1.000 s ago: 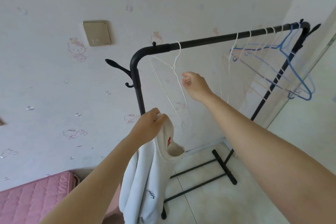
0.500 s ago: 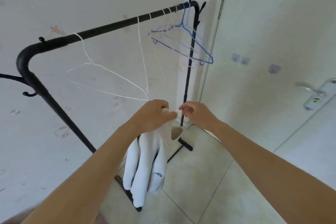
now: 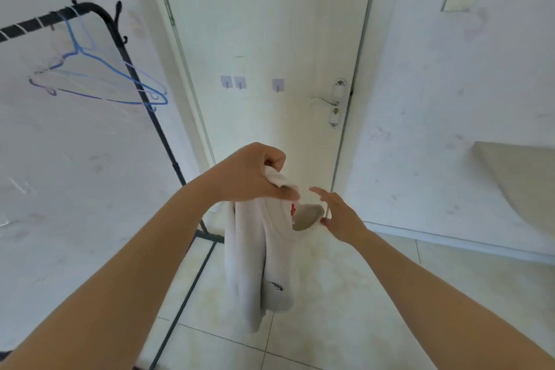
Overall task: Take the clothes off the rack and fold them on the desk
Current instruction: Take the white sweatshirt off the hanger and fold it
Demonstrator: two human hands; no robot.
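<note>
Left fingers [image 3: 271, 156]: curled tight round the bunched collar of the white garment [image 3: 255, 264]; left hand [image 3: 246, 177] bears the whole weight; the cloth hangs free above the floor [image 3: 315, 339], touching nothing else.
Right fingers [image 3: 322, 194]: spread and relaxed, gripping nothing; right hand [image 3: 341, 216] just beside the neck opening; whether the thumb touches the cloth cannot be told.
Change: a second ago the right hand was pinching a white wire hanger on the rack [image 3: 163, 144]; it has since let go and come down to the garment; the view has swung from the rail toward the door [image 3: 270, 39]; the rack now stands at the left margin, with bare hangers on the stretch in view, the blue hanger [image 3: 99, 78] among them.
Judgement: this garment is clear of the rack, its removal apparently done; carrying and folding on the tabletop remain; a pale curved surface [image 3: 525, 189] at the right edge may be that tabletop, not certain.
</note>
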